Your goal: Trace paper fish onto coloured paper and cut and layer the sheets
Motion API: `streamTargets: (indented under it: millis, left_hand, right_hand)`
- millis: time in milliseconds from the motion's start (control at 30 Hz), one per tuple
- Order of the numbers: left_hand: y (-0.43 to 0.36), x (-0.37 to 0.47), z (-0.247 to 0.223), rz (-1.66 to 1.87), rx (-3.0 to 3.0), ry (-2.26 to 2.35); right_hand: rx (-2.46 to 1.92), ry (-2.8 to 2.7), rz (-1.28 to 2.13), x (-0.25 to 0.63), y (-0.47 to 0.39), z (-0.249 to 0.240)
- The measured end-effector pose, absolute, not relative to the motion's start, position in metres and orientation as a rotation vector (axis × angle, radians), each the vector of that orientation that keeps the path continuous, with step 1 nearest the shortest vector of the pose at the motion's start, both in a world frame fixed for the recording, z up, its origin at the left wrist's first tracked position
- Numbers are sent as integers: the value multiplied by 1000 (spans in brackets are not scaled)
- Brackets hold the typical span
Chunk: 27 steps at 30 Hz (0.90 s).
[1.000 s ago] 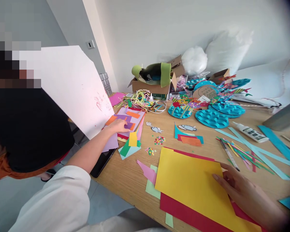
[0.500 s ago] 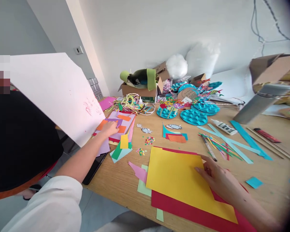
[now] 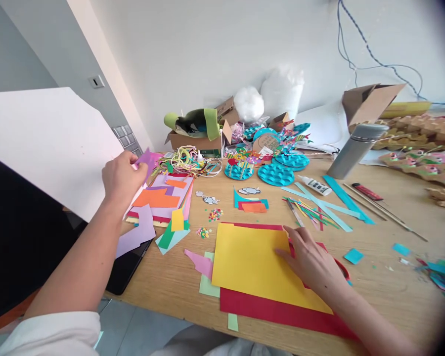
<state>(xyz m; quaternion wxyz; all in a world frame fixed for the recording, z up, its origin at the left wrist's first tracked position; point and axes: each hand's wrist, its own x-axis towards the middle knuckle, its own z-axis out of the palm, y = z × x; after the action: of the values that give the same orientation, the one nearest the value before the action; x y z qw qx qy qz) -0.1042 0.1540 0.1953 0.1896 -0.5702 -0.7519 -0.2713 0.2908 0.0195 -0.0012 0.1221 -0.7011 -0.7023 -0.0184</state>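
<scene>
My left hand [image 3: 121, 179] is raised over the stack of coloured paper, its fingers pinched on a purple paper piece [image 3: 145, 164]. Below it, orange paper scraps [image 3: 157, 199] lie on lilac sheets. My right hand [image 3: 308, 254] rests at the right side of a yellow paper sheet [image 3: 250, 257], thumb on the sheet and fingers apart. Under the yellow sheet lies a red sheet [image 3: 267, 312]. A red curved thing [image 3: 343, 268], partly hidden behind my right hand, is too covered to name.
A large white sheet [image 3: 48, 143] slants up at the left, near a person in black [image 3: 18, 237]. Paper fish [image 3: 249, 191], confetti, a glue bottle [image 3: 314, 186], thin strips and a grey flask [image 3: 356, 151] are on the table [image 3: 170, 291]. Blue egg-tray pieces [image 3: 276, 174] lie farther back.
My left hand has risen from the paper stack with the purple piece. My right hand stays by the yellow sheet. The view has turned a little to the right.
</scene>
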Motion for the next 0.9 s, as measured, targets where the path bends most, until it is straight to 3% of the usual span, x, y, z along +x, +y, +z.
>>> streamTargets:
  millis: [67, 133, 300, 367, 500, 700, 900]
  left_hand:
    - [132, -77, 195, -928, -1703, -1958]
    - [106, -47, 187, -1063, -1855, -1721]
    - [38, 33, 135, -1196, -2287, -1022]
    - [17, 60, 109, -1165, -2394, -854]
    - [-8, 90, 72, -1038, -2517, -662]
    - [-15, 85, 53, -968, -2744, -684]
    - [-12, 53, 56, -1099, -2783, -760]
  right_hand:
    - [-1981, -1968, -143, 288, 16, 6]
    - [-1873, -1876, -14, 284, 12, 19]
    - [-1320, -1561, 1197, 265, 2, 60]
    - [-1170, -1386, 1439, 257, 1, 70]
    - [-1214, -1218, 1465, 252, 4, 69]
    - [-1286, -1326, 1376, 270, 16, 49]
    - [-1053, -1208, 1684, 285, 24, 58]
